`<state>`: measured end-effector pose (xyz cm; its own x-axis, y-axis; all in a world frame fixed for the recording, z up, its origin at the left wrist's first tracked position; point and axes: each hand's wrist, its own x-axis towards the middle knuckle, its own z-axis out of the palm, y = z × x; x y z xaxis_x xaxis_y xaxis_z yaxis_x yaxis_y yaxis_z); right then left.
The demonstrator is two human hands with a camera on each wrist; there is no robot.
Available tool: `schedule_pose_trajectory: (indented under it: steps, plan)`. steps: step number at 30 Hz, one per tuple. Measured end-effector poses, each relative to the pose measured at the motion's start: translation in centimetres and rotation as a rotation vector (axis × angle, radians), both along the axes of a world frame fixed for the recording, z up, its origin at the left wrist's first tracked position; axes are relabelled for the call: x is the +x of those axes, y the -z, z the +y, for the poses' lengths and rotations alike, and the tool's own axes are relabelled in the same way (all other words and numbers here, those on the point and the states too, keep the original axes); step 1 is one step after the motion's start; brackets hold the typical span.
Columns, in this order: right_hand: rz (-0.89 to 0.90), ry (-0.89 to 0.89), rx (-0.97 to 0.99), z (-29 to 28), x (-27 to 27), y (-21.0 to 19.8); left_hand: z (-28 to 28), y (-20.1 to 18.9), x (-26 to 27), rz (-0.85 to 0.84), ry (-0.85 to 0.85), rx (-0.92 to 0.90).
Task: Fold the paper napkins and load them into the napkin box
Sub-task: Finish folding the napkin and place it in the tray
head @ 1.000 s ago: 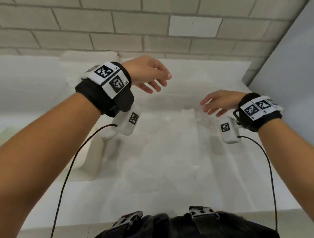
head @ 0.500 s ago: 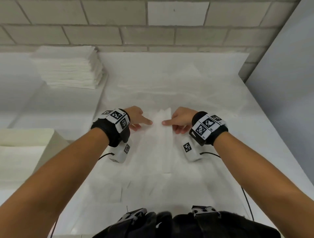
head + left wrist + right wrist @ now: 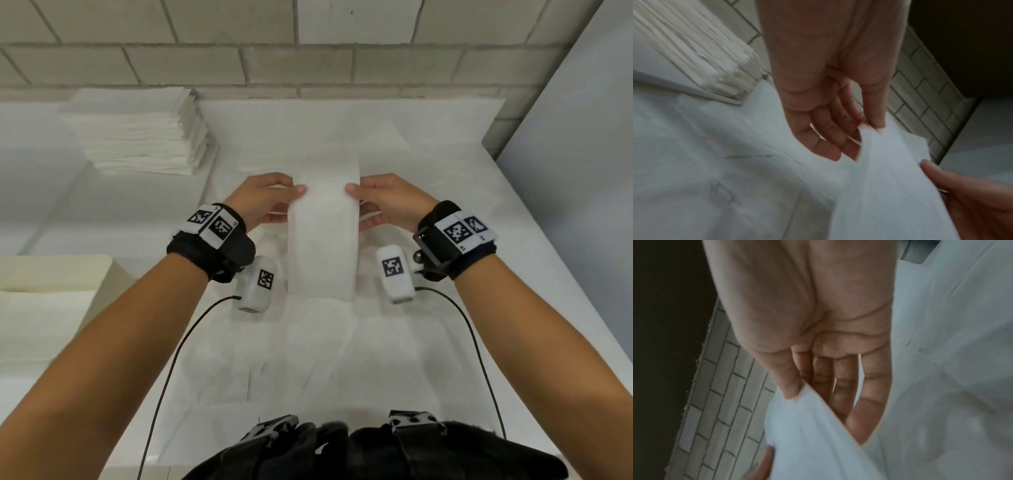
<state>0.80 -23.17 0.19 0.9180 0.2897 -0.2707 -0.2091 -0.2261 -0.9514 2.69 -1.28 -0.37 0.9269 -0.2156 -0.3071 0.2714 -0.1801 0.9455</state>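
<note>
Well off to the left of the left hand's fingers sits the napkin box [image 3: 54,284], cream-coloured, at the near-left edge of the head view. What lies inside looks like flat white paper, but whether those are folded napkins already loaded I cannot tell.

Beyond and to the left of those fingers, against the brick wall, a tall stack of napkins [image 3: 137,132] waits on the desk [image 3: 428,240]; by the height of that pile, most of the folding and loading seems still ahead.

The left hand [image 3: 263,202] pinches the far left corner of one paper napkin [image 3: 322,240], thumb on top and the other fingers [image 3: 830,139] curled beneath it. The napkin, already narrowed to a long strip, is raised between the two hands, with its near end hanging down towards the desk. The right hand [image 3: 387,200] pinches the opposite far corner the same way, thumb pressed on the sheet and fingers [image 3: 842,386] loosely spread behind it.

To my eye this strip is mid-fold: it likely needs one more fold before it can go left into the box. Nothing to the right of the right fingers but bare paper-covered desk and a grey panel.
</note>
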Motion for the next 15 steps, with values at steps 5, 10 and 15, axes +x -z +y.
schedule_pose_trajectory:
  steps: [5,10,15]
  plan:
    - [0.023,0.012,-0.009,1.1,0.3,0.1,-1.2,-1.2,-0.2,-0.123,-0.032,-0.077]
    - [-0.047,0.111,0.065,1.7,0.4,0.4,-1.4,-1.4,-0.4,-0.089,-0.114,-0.210]
    - [-0.046,-0.057,0.021,2.1,-0.1,0.5,-1.4,-1.5,0.2,-0.128,-0.252,-0.257]
